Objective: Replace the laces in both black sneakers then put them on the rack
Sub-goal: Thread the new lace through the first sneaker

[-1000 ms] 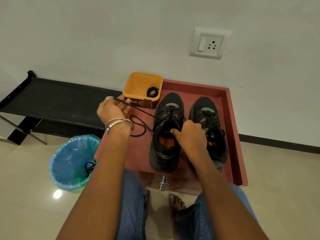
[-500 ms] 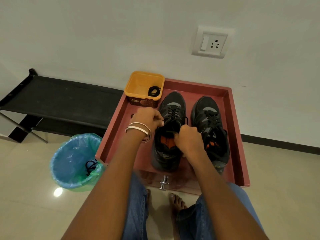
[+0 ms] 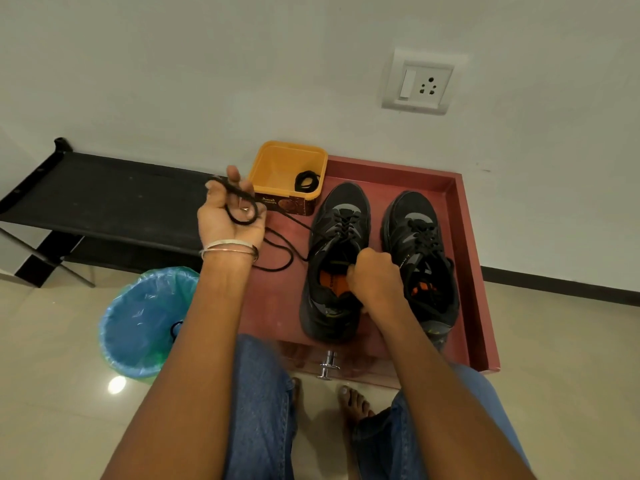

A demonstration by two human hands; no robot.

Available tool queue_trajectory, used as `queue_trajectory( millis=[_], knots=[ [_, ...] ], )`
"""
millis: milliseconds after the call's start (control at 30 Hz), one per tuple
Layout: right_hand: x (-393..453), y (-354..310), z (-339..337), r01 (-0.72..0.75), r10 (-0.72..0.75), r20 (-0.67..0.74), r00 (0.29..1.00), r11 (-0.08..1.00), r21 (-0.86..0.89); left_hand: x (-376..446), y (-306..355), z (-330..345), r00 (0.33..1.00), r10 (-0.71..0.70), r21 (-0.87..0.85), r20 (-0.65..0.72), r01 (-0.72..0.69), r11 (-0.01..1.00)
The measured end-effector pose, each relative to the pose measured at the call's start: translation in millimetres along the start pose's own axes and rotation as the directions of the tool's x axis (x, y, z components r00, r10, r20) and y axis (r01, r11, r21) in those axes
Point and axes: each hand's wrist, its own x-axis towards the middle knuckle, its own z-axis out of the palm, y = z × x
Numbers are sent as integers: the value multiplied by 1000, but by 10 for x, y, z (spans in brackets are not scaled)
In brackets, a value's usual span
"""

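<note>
Our left hand (image 3: 230, 216) holds the black lace (image 3: 242, 206), looped round its fingers. Our right hand (image 3: 375, 277) grips the near sneaker (image 3: 334, 271) at its opening, just right of the lace. If we tug too hard, the lace could slip out or knot. The rack (image 3: 104, 199) waits left.

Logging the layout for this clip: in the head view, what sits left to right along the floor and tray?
Black rack → blue-lined bin → left hand holding the lace → yellow tub → left sneaker → right sneaker → red tray wall.
</note>
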Motion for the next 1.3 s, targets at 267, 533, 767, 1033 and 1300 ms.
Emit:
queue_trajectory(
  millis=[267, 533, 767, 1033, 1300],
  knots=[
    [0, -6, -12, 6, -7, -9, 1000, 1000, -9, -130, -353, -21, 968, -2, 953, 250, -246, -177],
    [-7, 1, 2, 12, -12, 1, 1000, 1000, 13, -125, -529, -16, 965, -163, 831, 207, -261, -491],
    [11, -14, 11, -31, 28, 42, 999, 995, 97, -124, -506, -17, 993, -39, 878, 109, -115, -465],
    [29, -14, 21, -30, 25, 48, 999, 994, 103, -115, -483, -65, 996, 22, 874, -88, 87, -479],
    [27, -11, 30, -30, 27, 43, 999, 996, 81, -98, -573, -64, 987, -82, 878, 135, -158, -453]
  ],
)
